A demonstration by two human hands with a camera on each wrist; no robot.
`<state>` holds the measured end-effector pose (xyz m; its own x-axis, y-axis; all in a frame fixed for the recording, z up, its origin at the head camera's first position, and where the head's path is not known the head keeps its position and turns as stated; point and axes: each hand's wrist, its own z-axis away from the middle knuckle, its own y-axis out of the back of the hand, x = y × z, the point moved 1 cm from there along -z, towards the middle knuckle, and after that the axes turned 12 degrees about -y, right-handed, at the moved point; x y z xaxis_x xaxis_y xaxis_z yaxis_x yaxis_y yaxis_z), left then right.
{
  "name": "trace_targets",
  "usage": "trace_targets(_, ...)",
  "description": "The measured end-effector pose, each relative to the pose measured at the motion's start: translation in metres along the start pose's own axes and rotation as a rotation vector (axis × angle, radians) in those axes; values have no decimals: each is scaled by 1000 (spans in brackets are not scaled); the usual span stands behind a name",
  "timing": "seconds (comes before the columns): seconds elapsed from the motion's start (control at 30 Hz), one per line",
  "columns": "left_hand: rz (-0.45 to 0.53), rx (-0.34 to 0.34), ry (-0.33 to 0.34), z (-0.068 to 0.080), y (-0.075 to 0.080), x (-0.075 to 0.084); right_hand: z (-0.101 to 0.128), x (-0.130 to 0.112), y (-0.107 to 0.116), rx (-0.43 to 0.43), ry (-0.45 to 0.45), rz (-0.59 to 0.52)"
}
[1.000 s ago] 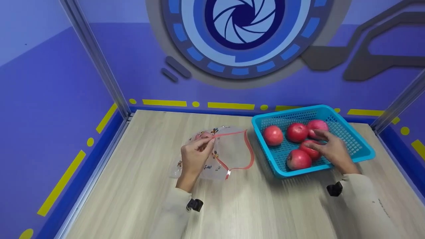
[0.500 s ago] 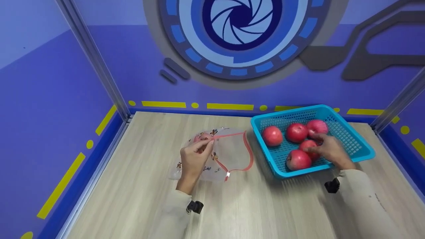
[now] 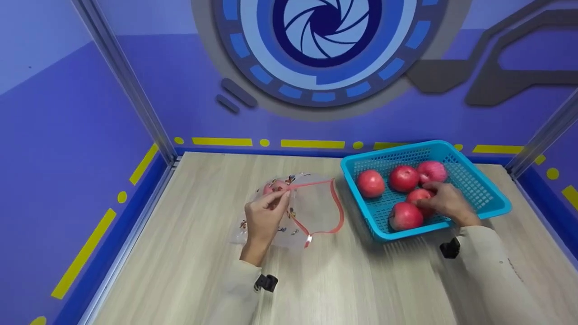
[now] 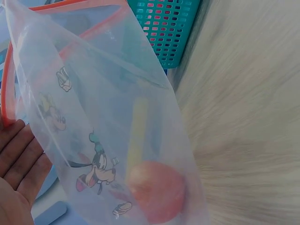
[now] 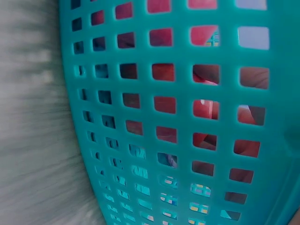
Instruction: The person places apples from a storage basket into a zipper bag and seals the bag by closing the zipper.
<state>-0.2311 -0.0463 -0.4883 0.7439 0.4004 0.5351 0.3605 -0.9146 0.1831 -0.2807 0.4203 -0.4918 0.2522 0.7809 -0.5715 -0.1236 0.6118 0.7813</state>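
My left hand (image 3: 264, 219) pinches the red zip edge of a clear zip bag (image 3: 314, 207) printed with cartoon figures. The bag's mouth gapes toward the basket. Inside it lies an apple (image 4: 157, 192), seen through the plastic in the left wrist view. My right hand (image 3: 451, 205) reaches into a turquoise basket (image 3: 420, 231) and grips a red apple (image 3: 417, 196), thumb and fingers round its right side. In the right wrist view the basket's mesh wall (image 5: 281, 28) covers most of that hand and the fruit.
Several other apples sit in the basket, among them one at the left (image 3: 370, 183), one at the front (image 3: 406, 216) and one at the back (image 3: 432, 172). A wooden tabletop (image 3: 352, 280) lies beneath. Blue printed panels (image 3: 298, 122) enclose the back and sides.
My right hand has come down and left onto the apple, its fingers closing round it. My left hand keeps its pinch on the bag's edge and has hardly moved.
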Motion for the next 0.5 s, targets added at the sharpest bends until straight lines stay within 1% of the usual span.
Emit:
trace_targets(0.23, 7, 2, 5, 1, 1, 0, 1, -1, 0, 20, 12, 21)
trace_targets(0.5, 21, 11, 8, 0, 1, -1, 2, -1, 0, 44, 27, 2)
